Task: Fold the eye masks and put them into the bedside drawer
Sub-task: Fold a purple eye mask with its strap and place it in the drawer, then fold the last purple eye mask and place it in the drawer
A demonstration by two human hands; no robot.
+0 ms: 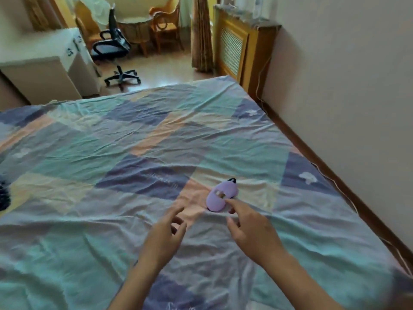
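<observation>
A lilac eye mask (220,196), folded in half with a dark strap showing at its far end, lies on the patchwork bedsheet (134,153). My right hand (250,229) hovers just near of it, with the index fingertip touching the mask's near right edge and the other fingers loosely spread. To the left of the mask my left hand (166,233) is open above the sheet, fingers apart and holding nothing. No drawer is in view.
The bed's right edge runs along a wall with a thin cable (335,182) on the floor beside it. A dark object (4,195) pokes in at the left edge. Beyond the bed stand a white cabinet (44,70), an office chair (114,45) and a wooden radiator cover (237,45).
</observation>
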